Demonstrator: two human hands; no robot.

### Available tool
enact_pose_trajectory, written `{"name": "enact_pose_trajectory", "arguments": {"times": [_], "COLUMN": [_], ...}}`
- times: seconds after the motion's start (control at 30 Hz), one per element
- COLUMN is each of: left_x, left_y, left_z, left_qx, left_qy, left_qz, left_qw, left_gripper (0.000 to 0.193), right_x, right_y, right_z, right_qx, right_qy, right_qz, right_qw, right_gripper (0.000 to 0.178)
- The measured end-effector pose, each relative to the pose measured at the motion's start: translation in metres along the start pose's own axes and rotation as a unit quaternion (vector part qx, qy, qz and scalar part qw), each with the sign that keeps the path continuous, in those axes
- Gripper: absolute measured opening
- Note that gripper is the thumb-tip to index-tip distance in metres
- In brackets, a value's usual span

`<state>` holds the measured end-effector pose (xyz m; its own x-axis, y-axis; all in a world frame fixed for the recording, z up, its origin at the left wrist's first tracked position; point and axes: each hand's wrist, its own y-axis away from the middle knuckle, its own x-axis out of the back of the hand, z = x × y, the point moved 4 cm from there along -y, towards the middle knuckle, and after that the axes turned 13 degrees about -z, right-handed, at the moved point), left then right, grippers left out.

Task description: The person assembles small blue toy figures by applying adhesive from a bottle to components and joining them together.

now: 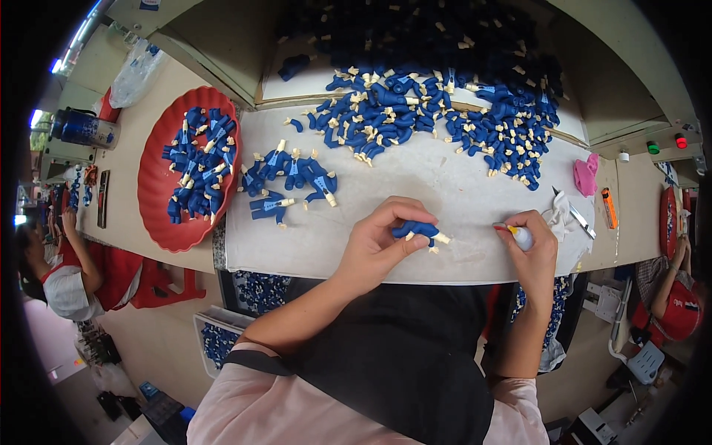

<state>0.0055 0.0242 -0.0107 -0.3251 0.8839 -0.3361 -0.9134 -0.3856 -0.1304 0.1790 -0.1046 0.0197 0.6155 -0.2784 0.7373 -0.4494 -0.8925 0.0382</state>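
Note:
My left hand (377,243) is closed round a small blue doll torso (415,229) with cream hands and neck, pinched between thumb and fingers above the pale tabletop. My right hand (539,251) grips a small white squeeze bottle (523,238) with a yellow tip, held apart from the torso. To the left of my hands lies a small group of blue doll bodies (295,172) with arms and cream parts. Farther back, a large heap of loose blue doll arms (393,111) with cream hands spreads out from under the shelf.
A red scalloped tray (152,189) with several doll bodies stands at the left. On the right lie a pink cloth (586,175), a white rag (558,216), a metal pointed tool (581,221) and an orange cutter (609,208). Co-workers sit at both sides.

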Motion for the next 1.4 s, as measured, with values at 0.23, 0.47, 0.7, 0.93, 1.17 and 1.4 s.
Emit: {"name": "enact_pose_trajectory", "arguments": {"times": [0.23,0.47,0.7,0.93,1.17,1.4], "left_x": [-0.005,-0.004,-0.002,-0.004,-0.002,-0.003], "left_y": [0.005,0.004,0.006,0.003,0.005,0.004], "left_z": [0.002,0.001,0.0,0.0,-0.003,-0.004], "left_qx": [-0.003,-0.003,0.025,0.017,0.021,0.004], "left_qy": [-0.06,0.021,0.006,0.01,-0.023,-0.038], "left_qz": [0.048,0.029,-0.004,-0.012,0.011,-0.016], "left_qw": [0.997,0.999,1.0,1.0,0.999,0.999], "left_gripper": [0.027,0.024,0.023,0.022,0.022,0.022], "right_x": [-0.034,-0.046,-0.039,-0.033,-0.03,-0.025], "right_y": [-0.01,-0.032,-0.038,-0.04,-0.044,-0.042], "right_z": [-0.041,-0.05,-0.049,-0.05,-0.061,-0.063], "right_qx": [0.011,0.03,0.065,0.08,0.136,0.147], "right_qy": [-0.413,-0.479,-0.386,-0.32,-0.263,-0.22], "right_qz": [-0.066,-0.125,-0.207,-0.228,-0.233,-0.219], "right_qw": [0.909,0.868,0.897,0.916,0.926,0.939], "right_gripper": [0.013,0.012,0.009,0.012,0.01,0.012]}}
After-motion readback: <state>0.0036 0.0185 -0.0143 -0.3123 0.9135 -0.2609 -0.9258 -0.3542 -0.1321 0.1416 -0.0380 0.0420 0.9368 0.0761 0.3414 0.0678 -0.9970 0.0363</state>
